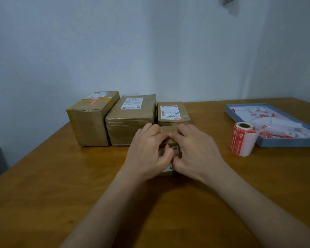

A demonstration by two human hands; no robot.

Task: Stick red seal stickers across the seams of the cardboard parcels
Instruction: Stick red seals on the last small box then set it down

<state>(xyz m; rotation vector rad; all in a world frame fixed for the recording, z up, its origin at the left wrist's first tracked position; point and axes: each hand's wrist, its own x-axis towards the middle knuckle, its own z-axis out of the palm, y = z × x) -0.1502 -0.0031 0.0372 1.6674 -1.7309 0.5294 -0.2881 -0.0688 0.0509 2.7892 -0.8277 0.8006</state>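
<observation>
Wooden table [61, 176] is sound. Small parcel [168, 130] sits just left of the sticker roll [242, 138]. My left hand [148, 151] and right hand [193, 149] press curled fingertips on a red sticker [167, 134] across it. Sticker judged flimsy; hold edges.

Small brown parcel [169, 133] with red sticker [166, 134]; three taped parcels [131, 119] behind.

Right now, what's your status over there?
Both hands, left hand and right hand, pressing red seal sticker onto small cardboard parcel. Sticker roll to the right. Nothing obstructing.
</observation>
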